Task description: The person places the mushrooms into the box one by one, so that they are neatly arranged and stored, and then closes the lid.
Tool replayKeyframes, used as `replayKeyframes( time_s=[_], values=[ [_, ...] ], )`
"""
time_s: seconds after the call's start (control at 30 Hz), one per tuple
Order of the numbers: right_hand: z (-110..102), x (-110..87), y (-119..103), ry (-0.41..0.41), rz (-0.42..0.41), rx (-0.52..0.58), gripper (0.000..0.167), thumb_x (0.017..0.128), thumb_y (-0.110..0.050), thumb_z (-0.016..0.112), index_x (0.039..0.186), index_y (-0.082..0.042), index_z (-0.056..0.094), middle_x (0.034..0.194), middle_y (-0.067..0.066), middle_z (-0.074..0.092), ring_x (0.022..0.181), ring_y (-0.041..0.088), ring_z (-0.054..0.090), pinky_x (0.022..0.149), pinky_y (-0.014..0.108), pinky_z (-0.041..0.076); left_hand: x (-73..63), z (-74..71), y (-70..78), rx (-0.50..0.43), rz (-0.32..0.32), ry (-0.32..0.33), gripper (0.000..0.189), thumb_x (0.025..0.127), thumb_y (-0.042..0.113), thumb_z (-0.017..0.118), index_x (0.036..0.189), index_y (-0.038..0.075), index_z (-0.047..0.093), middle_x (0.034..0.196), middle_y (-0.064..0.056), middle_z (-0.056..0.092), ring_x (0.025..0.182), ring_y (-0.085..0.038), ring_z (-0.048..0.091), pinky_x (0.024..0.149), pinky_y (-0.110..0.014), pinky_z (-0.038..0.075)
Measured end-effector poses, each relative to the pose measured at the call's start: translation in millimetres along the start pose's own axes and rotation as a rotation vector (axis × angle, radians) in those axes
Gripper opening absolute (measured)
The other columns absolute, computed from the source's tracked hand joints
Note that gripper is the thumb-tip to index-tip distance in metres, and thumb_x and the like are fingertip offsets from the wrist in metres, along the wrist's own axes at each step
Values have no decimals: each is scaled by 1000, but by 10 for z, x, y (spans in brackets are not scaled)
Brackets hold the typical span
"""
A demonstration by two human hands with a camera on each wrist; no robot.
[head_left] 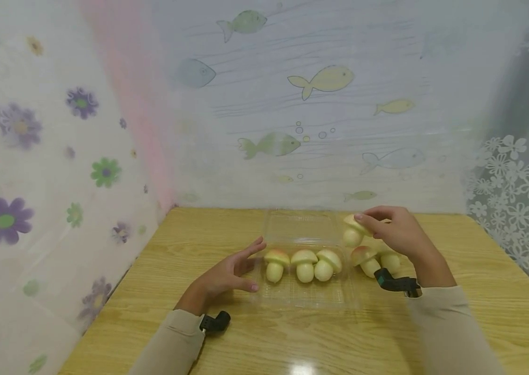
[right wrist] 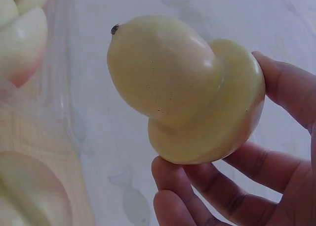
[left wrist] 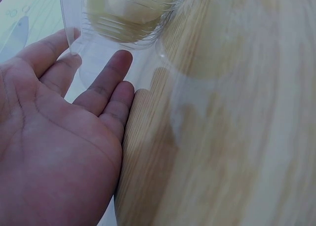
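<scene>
On the light yellow wooden table (head_left: 245, 338), near the wall with the drawn fish (head_left: 320, 179), there stood a clear, thin plastic box (head_left: 302, 297) with its transparent lid (head_left: 302, 224) opened away from the person. Three pale yellow mushroom-shaped pieces with a reddish blush on the caps were inside it: a left mushroom (head_left: 275, 268), set a little apart, then a middle mushroom (head_left: 305, 268) and a right mushroom (head_left: 325, 268), which were close beside one another.

The right hand (head_left: 397, 229) pinched one more pale yellow mushroom (head_left: 352, 237) by its rounded cap, between the thumb and the fingers. This held mushroom was in the air, near the right back corner of the box, and in the head view its thick stem pointed downward. In the right wrist view, a small dark spot could be seen at the end of the stem.

To the right of the box, below this hand, lay other mushrooms of the same kind (head_left: 365, 260), partly covered by the black wrist camera (head_left: 395, 283).

The left hand (head_left: 229, 268) was spread and held nothing, its fingertips just beside the left wall of the box; whether they touched the plastic, I could not tell.
</scene>
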State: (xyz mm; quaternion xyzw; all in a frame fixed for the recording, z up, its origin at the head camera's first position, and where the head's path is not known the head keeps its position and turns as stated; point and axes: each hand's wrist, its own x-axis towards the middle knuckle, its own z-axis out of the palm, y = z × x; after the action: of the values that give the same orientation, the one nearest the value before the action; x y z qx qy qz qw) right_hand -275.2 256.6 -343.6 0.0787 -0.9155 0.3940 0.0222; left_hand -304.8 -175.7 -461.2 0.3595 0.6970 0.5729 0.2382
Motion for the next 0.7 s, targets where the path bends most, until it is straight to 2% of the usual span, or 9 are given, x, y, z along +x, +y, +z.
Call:
replayKeyframes(
  time_s=[0.1,0.2,0.37,0.53,0.7],
  values=[
    [66,20,-44,-9,-24,-9,62,99,-63,59,136,-14,67,137,14,62,103,29,67,80,38,55,-5,2,4,2,-1,5,101,92,11,80,168,21,15,175,11,-7,160,-32,17,128,-56,19],
    [138,36,-70,-22,-47,-17,59,99,-62,59,134,-15,68,137,13,63,103,27,66,80,37,56,-7,5,4,3,0,3,102,92,10,80,168,17,12,175,7,-9,160,-32,17,127,-56,19],
    [239,50,-93,-43,-65,-6,58,99,-61,61,132,-14,69,135,13,65,104,27,66,79,39,58,4,7,-4,4,7,-1,104,91,10,80,168,11,10,175,4,-10,160,-33,18,127,-56,20],
    [315,59,-126,-53,-70,9,56,98,-60,63,130,-16,71,132,11,66,108,29,65,78,40,60,10,9,0,-2,6,-1,104,92,9,80,168,11,10,175,6,-9,160,-33,19,127,-56,20],
    [417,60,-175,-77,-76,62,51,97,-59,65,127,-19,73,131,10,67,105,27,66,75,43,61,-1,20,9,-1,2,4,103,92,9,79,168,12,10,176,2,-11,160,-33,18,127,-57,21]
  ],
)
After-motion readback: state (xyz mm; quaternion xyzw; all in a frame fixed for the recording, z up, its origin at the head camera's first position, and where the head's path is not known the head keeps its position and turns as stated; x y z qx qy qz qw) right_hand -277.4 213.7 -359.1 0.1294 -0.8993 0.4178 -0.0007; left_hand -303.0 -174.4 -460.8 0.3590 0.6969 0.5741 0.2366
